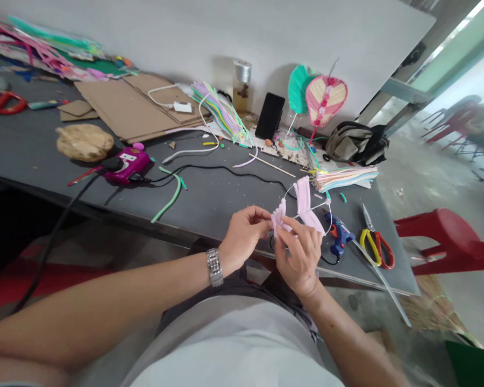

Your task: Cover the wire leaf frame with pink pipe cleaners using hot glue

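Note:
Both my hands meet at the near edge of a dark grey table (210,199). My left hand (244,236), with a metal watch on its wrist, pinches the left side of a pale pink straw piece (302,201) threaded on a thin white wire. My right hand (300,252) grips the same piece from below and right, fingers closed round it. The straws fan upward between the hands. Just right of my right hand lies a blue glue gun (337,234), and past it scissors with yellow and red handles (375,242).
On the table lie a magenta glue gun (127,164) with black cord, green straw pieces (171,196), straw bundles (221,110) (344,176), cardboard sheets (141,105), a black phone (269,115), a jar (242,86), two finished fans (325,99) and a bag (357,142). A red plastic chair (447,239) stands right.

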Demonstrator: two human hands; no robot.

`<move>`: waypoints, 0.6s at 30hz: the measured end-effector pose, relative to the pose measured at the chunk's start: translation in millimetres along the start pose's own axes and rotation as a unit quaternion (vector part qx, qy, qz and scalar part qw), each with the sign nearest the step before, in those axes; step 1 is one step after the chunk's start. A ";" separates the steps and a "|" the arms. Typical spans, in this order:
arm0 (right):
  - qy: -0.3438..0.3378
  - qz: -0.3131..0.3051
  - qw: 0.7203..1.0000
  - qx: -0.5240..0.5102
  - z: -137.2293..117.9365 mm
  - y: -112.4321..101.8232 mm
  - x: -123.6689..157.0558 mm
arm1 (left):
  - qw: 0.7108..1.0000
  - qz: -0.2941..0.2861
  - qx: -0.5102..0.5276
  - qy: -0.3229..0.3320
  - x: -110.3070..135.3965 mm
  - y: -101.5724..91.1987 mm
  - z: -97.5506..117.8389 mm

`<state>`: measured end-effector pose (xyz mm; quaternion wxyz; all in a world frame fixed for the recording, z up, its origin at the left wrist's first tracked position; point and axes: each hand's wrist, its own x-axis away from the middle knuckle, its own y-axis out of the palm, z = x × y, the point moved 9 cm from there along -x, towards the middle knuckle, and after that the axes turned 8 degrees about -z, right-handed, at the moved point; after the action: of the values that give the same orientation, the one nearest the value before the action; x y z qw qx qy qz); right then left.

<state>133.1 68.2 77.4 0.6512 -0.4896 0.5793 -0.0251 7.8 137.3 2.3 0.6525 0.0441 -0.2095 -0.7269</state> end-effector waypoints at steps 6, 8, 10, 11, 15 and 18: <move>0.294 -0.114 0.911 -0.265 28.9 34.4 44.8 | 0.994 0.043 0.102 -0.018 5.5 1.1 -2.8; 0.415 -0.143 0.812 -0.384 33.0 57.6 63.6 | 0.992 0.037 0.120 -0.027 8.8 7.1 -6.0; 0.480 -0.143 0.715 -0.487 29.8 73.9 71.4 | 0.991 0.025 0.125 -0.052 12.4 13.3 -12.6; 0.501 -0.135 0.676 -0.524 28.6 78.6 72.6 | 0.990 0.020 0.122 -0.061 13.9 15.2 -15.5; 0.547 -0.086 0.557 -0.619 26.2 85.3 76.1 | 0.994 0.020 0.107 -0.025 14.7 11.2 -14.9; 0.541 -0.099 0.527 -0.648 19.0 88.2 76.8 | 0.994 0.030 0.092 -0.042 16.6 5.0 -24.8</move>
<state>125.9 79.4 -40.3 -0.2897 -0.7237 0.6255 0.0327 18.4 114.8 -14.9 0.6580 0.0671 -0.3037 -0.6858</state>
